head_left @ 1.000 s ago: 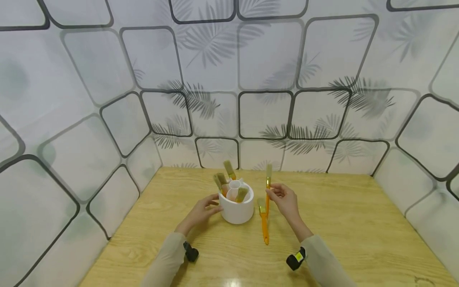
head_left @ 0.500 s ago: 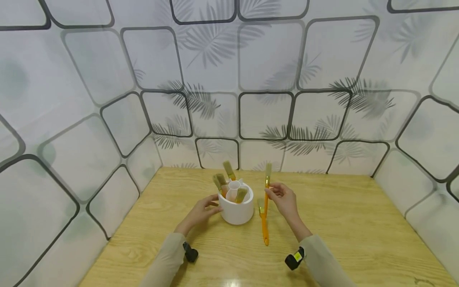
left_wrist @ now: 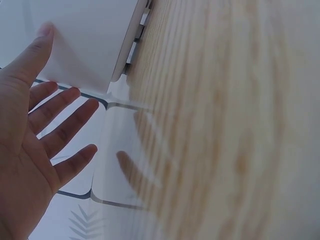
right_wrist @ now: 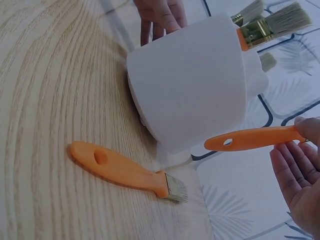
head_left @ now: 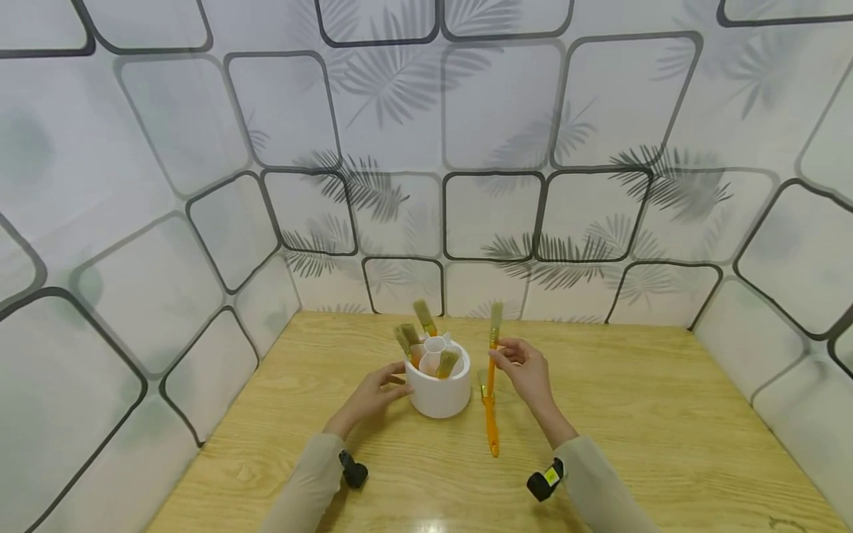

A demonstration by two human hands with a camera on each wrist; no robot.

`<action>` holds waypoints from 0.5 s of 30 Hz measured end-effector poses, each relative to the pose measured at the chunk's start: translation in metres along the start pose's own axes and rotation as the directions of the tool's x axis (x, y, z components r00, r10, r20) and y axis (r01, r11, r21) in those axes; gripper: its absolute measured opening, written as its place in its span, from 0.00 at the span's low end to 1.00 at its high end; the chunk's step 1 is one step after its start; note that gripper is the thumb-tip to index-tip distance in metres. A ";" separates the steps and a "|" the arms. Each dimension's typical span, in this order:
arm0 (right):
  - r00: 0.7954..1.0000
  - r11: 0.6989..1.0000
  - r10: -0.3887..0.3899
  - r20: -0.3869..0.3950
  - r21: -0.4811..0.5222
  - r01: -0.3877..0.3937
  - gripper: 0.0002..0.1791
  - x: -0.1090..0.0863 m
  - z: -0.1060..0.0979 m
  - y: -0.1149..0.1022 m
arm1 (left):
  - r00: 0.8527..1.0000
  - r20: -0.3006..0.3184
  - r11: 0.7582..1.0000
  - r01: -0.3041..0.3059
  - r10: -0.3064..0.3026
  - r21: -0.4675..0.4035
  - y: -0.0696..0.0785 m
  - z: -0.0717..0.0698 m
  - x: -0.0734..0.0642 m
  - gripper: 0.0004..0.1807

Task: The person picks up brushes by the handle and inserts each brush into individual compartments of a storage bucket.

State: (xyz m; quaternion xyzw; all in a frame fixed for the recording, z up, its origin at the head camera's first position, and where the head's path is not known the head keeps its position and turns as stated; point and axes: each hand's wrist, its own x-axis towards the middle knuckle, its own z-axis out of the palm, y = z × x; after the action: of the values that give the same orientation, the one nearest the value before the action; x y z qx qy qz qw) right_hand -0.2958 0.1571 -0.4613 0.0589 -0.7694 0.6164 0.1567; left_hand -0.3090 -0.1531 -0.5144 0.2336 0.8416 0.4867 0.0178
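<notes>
A white round holder (head_left: 440,397) stands on the table with several bristle brushes (head_left: 424,316) in it, bristles up around a central cup. My left hand (head_left: 370,395) rests against its left side, thumb and fingers loosely spread; the thumb lies at the wall in the left wrist view. To the right of the holder, my right hand (head_left: 529,371) pinches an upright paintbrush (right_wrist: 255,138) near the top of its orange handle. That handle's lower end, with a hang hole, hangs above the table. Another orange-handled paintbrush (right_wrist: 122,169) lies on the wood below it, bristles pointing away from me.
The light wood table (head_left: 666,429) runs back to a patterned wall covering (head_left: 493,215) that also encloses both sides. Black wrist cameras (head_left: 353,470) sit on both sleeves.
My right hand has drifted slightly left with the upright paintbrush, closer to the holder. The left hand stays at the holder, and the lying paintbrush has not moved.
</notes>
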 end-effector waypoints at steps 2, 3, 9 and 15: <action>1.000 1.000 0.007 0.006 0.010 -0.007 0.17 -0.001 0.000 -0.002 | 1.000 -0.001 1.000 -0.004 0.004 -0.008 0.000 0.000 0.000 0.31; 1.000 1.000 0.009 0.010 0.015 -0.009 0.17 -0.001 0.000 -0.004 | 1.000 0.000 1.000 -0.008 0.008 -0.004 0.000 0.000 0.000 0.31; 1.000 1.000 -0.027 0.016 -0.007 0.027 0.15 -0.011 -0.001 -0.030 | 1.000 0.018 1.000 0.017 -0.017 0.011 -0.001 -0.001 0.001 0.32; 0.999 0.999 -0.045 0.015 -0.004 0.045 0.15 -0.014 -0.002 -0.040 | 1.000 0.019 1.000 0.010 -0.011 0.011 -0.002 0.000 0.001 0.32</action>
State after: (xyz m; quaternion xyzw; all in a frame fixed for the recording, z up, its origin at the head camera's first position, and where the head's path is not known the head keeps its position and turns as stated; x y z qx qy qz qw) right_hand -0.2711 0.1481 -0.4286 0.0804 -0.7705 0.6104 0.1653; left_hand -0.3104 -0.1538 -0.5155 0.2338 0.8453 0.4797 0.0269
